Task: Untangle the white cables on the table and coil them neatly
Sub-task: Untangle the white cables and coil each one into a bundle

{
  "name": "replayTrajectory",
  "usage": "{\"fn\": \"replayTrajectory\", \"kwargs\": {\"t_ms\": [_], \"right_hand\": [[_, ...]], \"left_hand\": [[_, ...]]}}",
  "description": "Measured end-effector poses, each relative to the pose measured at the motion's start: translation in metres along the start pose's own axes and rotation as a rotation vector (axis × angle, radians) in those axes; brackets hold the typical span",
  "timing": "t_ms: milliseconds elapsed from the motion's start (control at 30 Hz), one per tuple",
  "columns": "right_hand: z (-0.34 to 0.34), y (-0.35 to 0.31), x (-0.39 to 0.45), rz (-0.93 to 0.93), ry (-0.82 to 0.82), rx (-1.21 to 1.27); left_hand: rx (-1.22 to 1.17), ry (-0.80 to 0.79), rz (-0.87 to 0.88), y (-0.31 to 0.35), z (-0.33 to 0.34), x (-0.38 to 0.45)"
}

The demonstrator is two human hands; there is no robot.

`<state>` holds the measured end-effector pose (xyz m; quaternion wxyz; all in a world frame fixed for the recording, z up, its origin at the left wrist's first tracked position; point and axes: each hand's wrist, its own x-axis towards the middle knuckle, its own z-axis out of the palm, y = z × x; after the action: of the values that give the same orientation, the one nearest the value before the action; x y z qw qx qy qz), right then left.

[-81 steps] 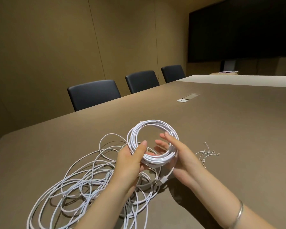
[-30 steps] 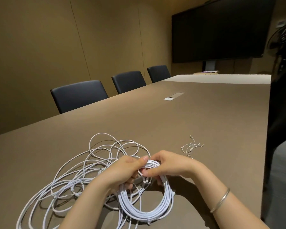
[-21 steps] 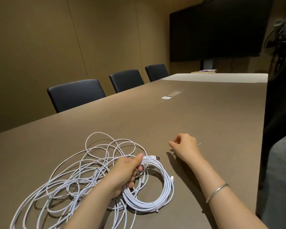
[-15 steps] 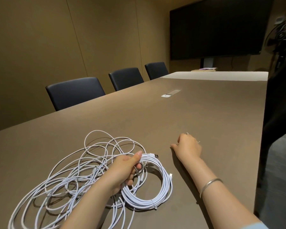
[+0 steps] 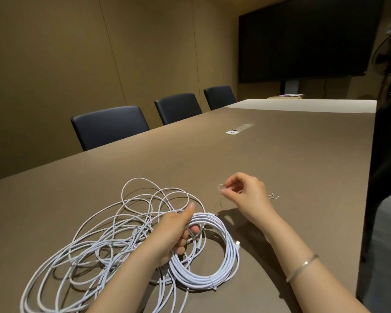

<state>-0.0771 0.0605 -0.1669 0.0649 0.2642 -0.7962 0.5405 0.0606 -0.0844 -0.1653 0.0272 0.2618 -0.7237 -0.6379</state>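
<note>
**Q:** What are your hands doing?

**A:** My left hand (image 5: pixel 175 231) grips the top of a neat coil of white cable (image 5: pixel 209 263), fingers curled through the loop and thumb laid along it. The coil lies flat on the brown table (image 5: pixel 291 154), near the edge closest to me. My right hand (image 5: pixel 246 193) is raised just above the tabletop, beyond the coil, pinching a small thin twist tie (image 5: pixel 220 187) between thumb and fingertips. A silver bangle (image 5: pixel 303 266) sits on that wrist.

**Q:** Where is the rest of the cable?

**A:** A loose tangle of white cable (image 5: pixel 104 240) spreads across the table to the left of the coil, its loops overlapping and running under my left hand and forearm. It reaches toward the near left corner. One white connector end (image 5: pixel 238 243) pokes out at the coil's right side.

**Q:** Anything else on the table?

**A:** A few more thin ties (image 5: pixel 273 196) lie just beyond my right hand, toward the right edge. Farther along the middle is a small socket panel (image 5: pixel 239 128) set into the surface. Three dark chairs (image 5: pixel 108 125) line the left edge, and a large black screen (image 5: pixel 309 39) hangs on the far wall.
</note>
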Motion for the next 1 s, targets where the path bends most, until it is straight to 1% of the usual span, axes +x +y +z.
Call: {"fn": "replayTrajectory", "kwargs": {"t_ms": [67, 100, 133, 167, 300, 367, 467, 567, 600, 667, 767, 833, 900, 1000], "right_hand": [[-0.004, -0.025, -0.014, -0.048, -0.219, 0.251], [-0.005, -0.034, -0.021, -0.054, -0.344, 0.333], [-0.006, -0.041, -0.024, -0.050, -0.454, 0.386], [-0.007, -0.044, -0.029, -0.037, -0.531, 0.413], [-0.013, -0.047, -0.028, -0.008, -0.724, 0.404], [-0.018, -0.045, -0.028, 0.014, -0.795, 0.390], [-0.018, -0.042, -0.028, -0.016, -0.784, 0.300], [-0.009, -0.039, -0.029, -0.145, -0.661, 0.038], [-0.007, -0.039, -0.030, -0.185, -0.617, -0.013], [-0.002, -0.041, -0.032, -0.269, -0.550, -0.053], [0.008, -0.039, -0.036, -0.396, -0.509, -0.094], [0.014, -0.037, -0.037, -0.464, -0.469, -0.166], [0.014, -0.037, -0.036, -0.453, -0.454, -0.160], [0.007, -0.037, -0.034, -0.336, -0.498, -0.044]], "left_hand": [[-0.024, 0.031, -0.023, 0.000, -0.001, 0.001], [-0.033, 0.037, -0.028, -0.001, -0.001, 0.002], [-0.035, 0.043, -0.028, -0.001, -0.001, 0.003], [-0.028, 0.050, -0.035, -0.002, -0.001, 0.003], [-0.013, 0.073, -0.053, -0.003, -0.003, 0.007], [-0.006, 0.090, -0.056, -0.002, -0.003, 0.007], [-0.012, 0.100, -0.060, -0.003, -0.003, 0.006], [-0.011, 0.089, -0.064, -0.001, -0.002, 0.005], [-0.012, 0.078, -0.066, -0.001, -0.002, 0.005], [-0.036, 0.040, -0.067, 0.000, -0.003, 0.003], [-0.068, -0.042, -0.057, 0.002, -0.003, 0.001], [-0.058, -0.052, -0.045, 0.003, -0.003, 0.000], [-0.058, -0.042, -0.024, 0.003, -0.002, 0.000], [-0.064, -0.028, 0.023, 0.002, -0.002, 0.001]]}}
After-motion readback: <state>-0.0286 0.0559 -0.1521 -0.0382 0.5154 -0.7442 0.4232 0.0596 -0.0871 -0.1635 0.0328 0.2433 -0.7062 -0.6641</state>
